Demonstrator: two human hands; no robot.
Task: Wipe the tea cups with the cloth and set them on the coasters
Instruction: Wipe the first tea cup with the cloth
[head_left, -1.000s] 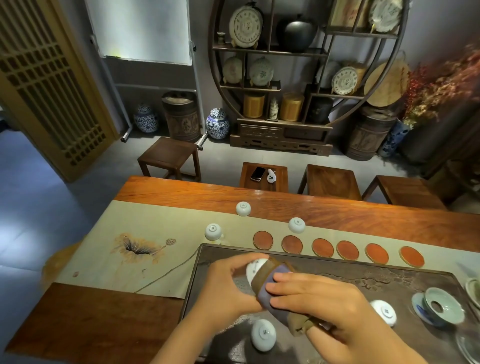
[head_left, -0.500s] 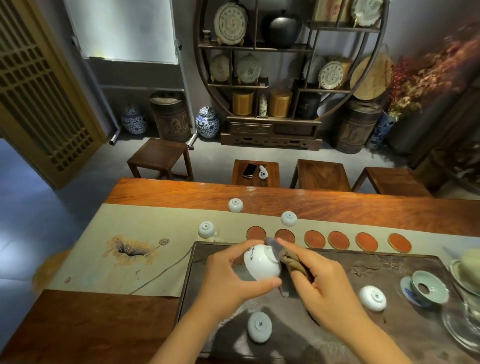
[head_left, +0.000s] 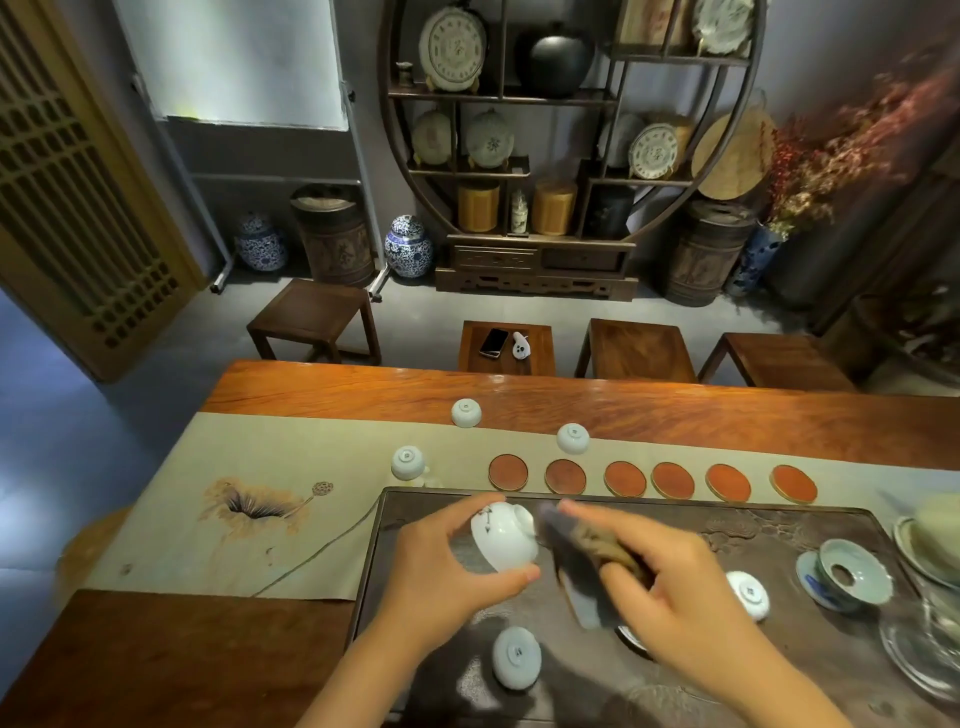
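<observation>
Cloth (head_left: 587, 561) now off the white tea cup (head_left: 503, 540), just beside its foot; a second ago it wrapped the cup. Left hand (head_left: 447, 577) pinches the tilted cup above the dark tea tray (head_left: 675, 691). Right hand (head_left: 670, 587) grips the cloth, forefinger extended.

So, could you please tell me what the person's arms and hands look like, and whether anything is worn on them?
Both forearms are bare as far as the frame shows: no sleeves, cuffs or gloves. The left hand and right hand carry no rings, watch or bracelet that I can see. Motion blur softens the fingertips, so fine detail such as the nails cannot be made out.
</observation>
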